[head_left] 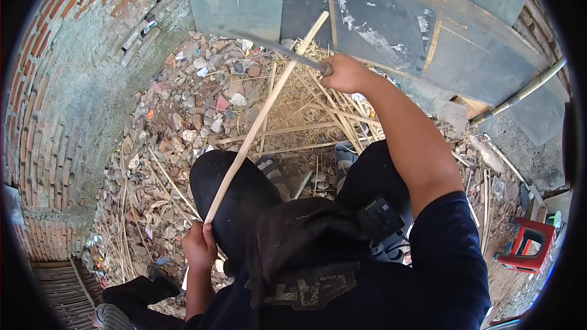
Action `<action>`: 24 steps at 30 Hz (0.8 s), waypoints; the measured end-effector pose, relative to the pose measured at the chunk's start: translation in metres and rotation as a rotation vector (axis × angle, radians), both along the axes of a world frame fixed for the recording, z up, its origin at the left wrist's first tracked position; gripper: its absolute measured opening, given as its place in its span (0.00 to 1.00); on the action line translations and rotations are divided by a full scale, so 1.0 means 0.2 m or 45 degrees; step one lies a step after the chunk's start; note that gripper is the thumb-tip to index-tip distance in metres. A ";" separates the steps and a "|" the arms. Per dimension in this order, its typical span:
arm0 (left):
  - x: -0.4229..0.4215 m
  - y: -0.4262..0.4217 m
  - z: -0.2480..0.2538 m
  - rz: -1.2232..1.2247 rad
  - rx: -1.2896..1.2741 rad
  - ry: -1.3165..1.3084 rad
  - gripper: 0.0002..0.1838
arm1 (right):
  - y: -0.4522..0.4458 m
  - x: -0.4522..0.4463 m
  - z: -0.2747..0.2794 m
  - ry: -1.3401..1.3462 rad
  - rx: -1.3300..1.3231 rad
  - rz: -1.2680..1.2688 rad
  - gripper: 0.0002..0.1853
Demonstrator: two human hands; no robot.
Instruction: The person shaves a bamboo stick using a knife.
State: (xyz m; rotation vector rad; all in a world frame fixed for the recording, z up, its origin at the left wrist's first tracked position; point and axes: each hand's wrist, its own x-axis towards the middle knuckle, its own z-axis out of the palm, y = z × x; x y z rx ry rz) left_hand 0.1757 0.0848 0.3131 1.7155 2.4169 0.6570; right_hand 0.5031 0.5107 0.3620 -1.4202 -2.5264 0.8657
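Observation:
My left hand (pixel 199 245) is closed round the lower end of a long pale bamboo strip (pixel 251 134). The strip slants up and away across my left knee, and its far end stands out beyond the blade. In my right hand (pixel 345 74), stretched forward, is the handle of a machete (pixel 278 49). Its dark blade points to the left and crosses the strip near the far end, apparently touching it. Pale shavings (pixel 304 99) lie heaped below that crossing, with several loose bamboo strips around them.
Rubble and litter (pixel 189 104) cover the ground. A brick wall (pixel 67 116) rises on the left, grey-blue panels (pixel 379 24) stand ahead. A red plastic stool (pixel 526 245) is at the right. Another person's dark-clothed leg (pixel 137 293) shows at the lower left.

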 end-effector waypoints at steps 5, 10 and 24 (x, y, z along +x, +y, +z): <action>0.00 -0.01 -0.05 0.033 0.009 0.110 0.16 | 0.03 -0.01 -0.11 -0.115 -0.086 0.151 0.14; -0.03 0.00 -0.01 0.013 -0.010 0.174 0.14 | 0.15 0.12 -0.19 0.063 0.087 -0.058 0.15; -0.05 0.01 0.02 -0.003 -0.071 0.245 0.15 | 0.05 0.08 -0.08 -0.106 0.020 0.121 0.15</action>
